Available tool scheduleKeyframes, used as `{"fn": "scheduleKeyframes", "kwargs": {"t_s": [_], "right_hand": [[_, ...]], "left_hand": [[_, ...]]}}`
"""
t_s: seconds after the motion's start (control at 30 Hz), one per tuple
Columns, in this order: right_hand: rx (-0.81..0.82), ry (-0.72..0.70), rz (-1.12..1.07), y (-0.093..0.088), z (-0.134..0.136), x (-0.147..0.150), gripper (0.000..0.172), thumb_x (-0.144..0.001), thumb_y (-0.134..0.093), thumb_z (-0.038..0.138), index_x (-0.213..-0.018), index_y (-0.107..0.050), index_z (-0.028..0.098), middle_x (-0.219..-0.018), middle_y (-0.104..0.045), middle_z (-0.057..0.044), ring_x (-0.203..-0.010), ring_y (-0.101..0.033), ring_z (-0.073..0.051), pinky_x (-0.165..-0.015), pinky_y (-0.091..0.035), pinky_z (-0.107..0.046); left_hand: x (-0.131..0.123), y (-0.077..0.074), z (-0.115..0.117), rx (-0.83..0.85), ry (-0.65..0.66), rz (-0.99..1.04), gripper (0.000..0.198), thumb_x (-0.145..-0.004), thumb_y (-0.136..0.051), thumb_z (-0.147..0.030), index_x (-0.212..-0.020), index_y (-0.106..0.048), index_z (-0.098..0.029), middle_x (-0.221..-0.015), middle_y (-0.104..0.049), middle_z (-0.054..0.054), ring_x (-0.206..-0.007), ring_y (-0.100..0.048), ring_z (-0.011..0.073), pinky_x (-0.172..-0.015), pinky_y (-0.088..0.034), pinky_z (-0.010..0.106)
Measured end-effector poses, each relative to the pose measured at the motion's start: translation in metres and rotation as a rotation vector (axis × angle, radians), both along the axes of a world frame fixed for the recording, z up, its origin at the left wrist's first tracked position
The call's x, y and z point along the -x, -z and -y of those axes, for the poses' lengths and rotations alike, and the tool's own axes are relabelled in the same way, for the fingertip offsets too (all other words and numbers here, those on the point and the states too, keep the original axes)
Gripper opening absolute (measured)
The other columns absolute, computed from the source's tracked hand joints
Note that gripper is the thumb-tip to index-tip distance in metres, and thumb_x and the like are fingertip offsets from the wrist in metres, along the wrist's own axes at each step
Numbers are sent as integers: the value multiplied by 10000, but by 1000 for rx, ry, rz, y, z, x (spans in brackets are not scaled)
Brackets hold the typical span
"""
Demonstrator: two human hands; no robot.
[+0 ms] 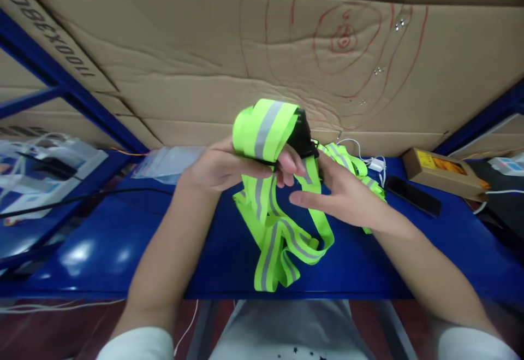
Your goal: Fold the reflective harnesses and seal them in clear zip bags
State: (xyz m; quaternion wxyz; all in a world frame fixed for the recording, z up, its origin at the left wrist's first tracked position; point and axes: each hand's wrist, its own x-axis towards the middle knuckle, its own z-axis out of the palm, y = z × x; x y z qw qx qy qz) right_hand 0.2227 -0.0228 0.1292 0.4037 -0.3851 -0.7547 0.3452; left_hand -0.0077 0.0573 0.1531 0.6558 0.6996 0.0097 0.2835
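My left hand (229, 166) is closed round a bundle of neon-yellow reflective straps (282, 229) with grey stripes, holding a folded loop up above the blue table (123, 245). A black buckle piece (302, 133) sits at the top of the bundle beside my fingertips. My right hand (347, 196) is just right of the straps, fingers stretched out and apart, touching the hanging bands. The loose strap ends dangle down toward the table's near edge.
A cardboard sheet (245, 48) with red pen marks stands behind the table. A black phone (412, 196), a brown box (444, 171) and white cables (370, 158) lie at the right. Clear plastic bags (167, 163) and white packets (41, 163) are at the left.
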Motion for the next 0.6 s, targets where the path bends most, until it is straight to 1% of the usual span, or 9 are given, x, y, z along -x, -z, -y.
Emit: {"fn": "scheduleKeyframes", "kwargs": {"t_s": [0.07, 0.13, 0.2, 0.27, 0.3, 0.37, 0.47, 0.53, 0.6], "right_hand": [[33, -51, -56, 2, -8, 12, 674, -843, -795, 408, -1444, -537, 244, -1384, -649, -72, -1344, -561, -295, -1167, -420, -486], [53, -72, -92, 8, -20, 14, 580, -841, -791, 386, -1372, -601, 249, -1311, -682, -58, -1308, -582, -293, -1123, -454, -460], [54, -98, -76, 12, -31, 9, 426, -837, -793, 391, -1227, -697, 249, -1209, -718, -39, -1237, -622, -291, -1075, -480, -426], [60, -143, -63, 14, -39, 0, 300, -842, -788, 403, -1089, -746, 238, -1102, -740, -21, -1145, -660, -282, -1029, -497, -403], [63, -145, -78, 14, -40, -4, 283, -840, -791, 408, -1061, -750, 236, -1076, -742, -13, -1114, -669, -275, -1014, -500, -395], [63, -71, -150, 13, -41, -10, 309, -825, -806, 413, -1076, -736, 247, -1091, -733, -3, -1106, -665, -259, -1016, -493, -388], [82, 84, -312, 12, -40, -14, 374, -794, -838, 398, -1117, -693, 273, -1145, -710, 8, -1150, -643, -232, -1073, -459, -385], [153, 106, -420, 12, -40, -14, 404, -781, -846, 389, -1130, -672, 282, -1151, -711, 9, -1164, -645, -230, -1093, -453, -395], [252, 85, -501, 11, -40, -14, 459, -771, -844, 406, -1169, -654, 283, -1143, -727, -6, -1146, -667, -247, -1077, -479, -421]], "left_hand": [[-1, 5, -3, 36, 25, -20, 109, -818, -729, -211, -879, -794, -148, -958, -763, 90, -757, -730, 226, -736, -595, 362], [-1, 8, -5, 69, 65, -50, 165, -794, -758, -325, -791, -797, -164, -866, -766, 98, -671, -721, 244, -685, -591, 385], [0, 8, -5, 96, 86, -105, 217, -777, -758, -386, -776, -802, -173, -851, -772, 110, -663, -723, 269, -657, -584, 399], [1, 7, -5, 103, 79, -164, 215, -757, -768, -386, -821, -810, -186, -866, -779, 114, -689, -729, 284, -633, -573, 392], [1, 7, -4, 96, 66, -185, 218, -752, -772, -382, -848, -811, -190, -861, -779, 114, -691, -727, 285, -621, -565, 385], [0, 7, -4, 60, 12, -201, 245, -774, -770, -399, -893, -805, -188, -833, -771, 114, -675, -716, 273, -605, -547, 369], [-8, 11, -4, -24, -163, -197, 321, -814, -773, -471, -929, -783, -172, -801, -750, 97, -669, -698, 233, -664, -531, 347], [-17, 15, -4, -39, -299, -161, 353, -817, -782, -495, -949, -761, -169, -822, -739, 71, -689, -692, 206, -738, -528, 339], [-27, 20, -3, -19, -379, -108, 354, -823, -784, -491, -959, -743, -167, -878, -733, 55, -710, -685, 185, -795, -529, 338]]}}
